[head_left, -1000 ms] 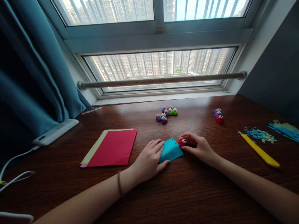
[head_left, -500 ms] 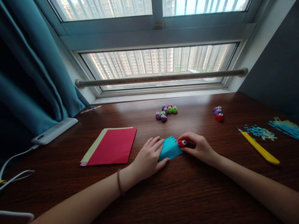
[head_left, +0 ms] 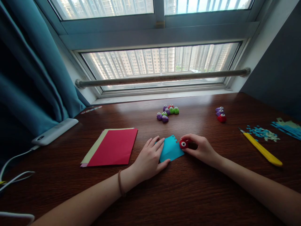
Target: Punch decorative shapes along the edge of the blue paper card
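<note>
The left hand [head_left: 150, 157] lies spread on the blue paper [head_left: 171, 151], thin and probably easily creased, best pressed flat. At the paper's two o'clock, the right hand's [head_left: 203, 149] grip pinches the red punch [head_left: 183, 144], likely light, hard, best held by its sides.

The light-blue paper sheet [head_left: 171, 150] lies slantwise on the table, small notches along its upper right edge. The red craft punch [head_left: 183, 144], a white ring on its end, sits at that edge.

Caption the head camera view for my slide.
Left hand flat on blue paper; right hand gripping a red punch at its edge.
</note>
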`<state>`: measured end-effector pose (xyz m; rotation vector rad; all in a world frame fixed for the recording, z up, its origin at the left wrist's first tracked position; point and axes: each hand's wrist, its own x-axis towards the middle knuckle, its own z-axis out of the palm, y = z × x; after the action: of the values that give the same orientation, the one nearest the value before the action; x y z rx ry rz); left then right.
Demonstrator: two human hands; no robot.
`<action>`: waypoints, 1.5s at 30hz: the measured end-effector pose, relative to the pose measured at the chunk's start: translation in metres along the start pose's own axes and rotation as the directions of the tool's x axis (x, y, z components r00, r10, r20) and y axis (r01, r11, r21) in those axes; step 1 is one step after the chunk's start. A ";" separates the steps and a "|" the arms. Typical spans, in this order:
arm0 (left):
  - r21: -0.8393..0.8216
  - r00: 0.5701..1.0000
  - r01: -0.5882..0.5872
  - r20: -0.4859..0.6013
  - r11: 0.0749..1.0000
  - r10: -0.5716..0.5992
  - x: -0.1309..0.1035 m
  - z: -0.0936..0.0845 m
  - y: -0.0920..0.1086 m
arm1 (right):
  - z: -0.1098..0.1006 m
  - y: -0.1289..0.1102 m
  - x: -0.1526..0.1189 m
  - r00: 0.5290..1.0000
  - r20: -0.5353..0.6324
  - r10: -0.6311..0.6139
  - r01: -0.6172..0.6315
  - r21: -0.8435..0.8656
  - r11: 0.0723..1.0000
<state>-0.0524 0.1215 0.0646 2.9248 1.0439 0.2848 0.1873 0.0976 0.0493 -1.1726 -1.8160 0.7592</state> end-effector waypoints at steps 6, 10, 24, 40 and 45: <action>-0.008 1.000 0.004 0.015 1.000 -0.004 0.001 0.000 -0.001 | -0.002 -0.001 -0.001 0.999 0.038 0.011 -0.011 -0.008 1.000; -0.008 0.999 0.003 0.034 1.000 -0.003 0.001 0.001 -0.002 | -0.003 -0.001 -0.002 0.999 0.041 0.024 -0.022 -0.061 0.998; -0.030 0.997 0.055 0.063 0.998 -0.053 0.000 0.004 -0.003 | -0.003 -0.002 -0.001 0.997 0.070 0.039 -0.037 -0.033 0.999; -0.054 0.998 0.059 0.028 0.997 -0.057 0.000 0.003 -0.003 | -0.003 -0.002 -0.001 0.996 0.090 0.027 -0.023 -0.042 0.999; -0.063 0.999 0.048 0.002 0.997 -0.048 -0.001 0.004 -0.004 | -0.002 -0.002 -0.001 0.996 0.089 0.022 -0.020 -0.025 0.999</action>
<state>-0.0549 0.1243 0.0598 2.8396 1.0826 0.3100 0.1882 0.0958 0.0516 -1.1916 -1.8933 0.8151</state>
